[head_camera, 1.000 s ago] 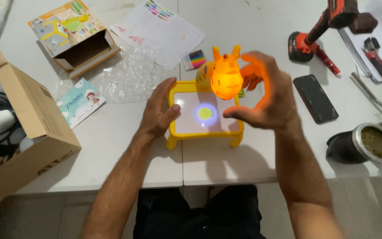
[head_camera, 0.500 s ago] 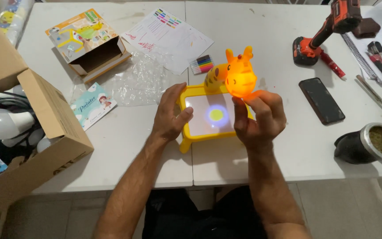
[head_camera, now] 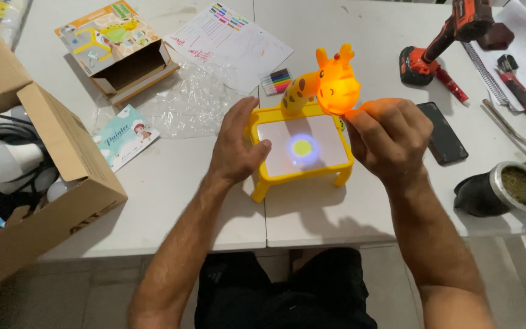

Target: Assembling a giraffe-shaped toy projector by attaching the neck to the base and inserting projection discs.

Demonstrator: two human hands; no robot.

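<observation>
- Left hand (head_camera: 237, 146): flat, fingers spread, not gripping; palm rests on left edge of the yellow toy table (head_camera: 302, 157), thumb lying on its white board.
- Right hand (head_camera: 389, 139): fingers curled, fingertips up against the glowing giraffe head (head_camera: 338, 85) from the right. Can't tell if it's a real pinch or just a touch; nothing else in that hand.
- Toy table stands on the white desk (head_camera: 171, 183) near front edge, centre of view, betw. both hands. Giraffe neck rises from its back rim, head bent over the board.
- Round yellow light spot (head_camera: 302, 147) w/ bluish halo sits mid-board, under the head.
- Behind toy: set of coloured markers (head_camera: 276, 81), just beside giraffe neck; clear plastic wrap (head_camera: 184, 103) to its left.
- Far left: open toy carton (head_camera: 117, 49), small teal booklet (head_camera: 124, 135), big cardboard box (head_camera: 44, 183) w/ white bulbs inside.
- Printed sheet (head_camera: 229, 39) at back.
- Right side: black phone (head_camera: 441, 132) near right hand, red drill (head_camera: 445, 42) behind it, metal cup (head_camera: 512, 186) of green herb at the edge.
</observation>
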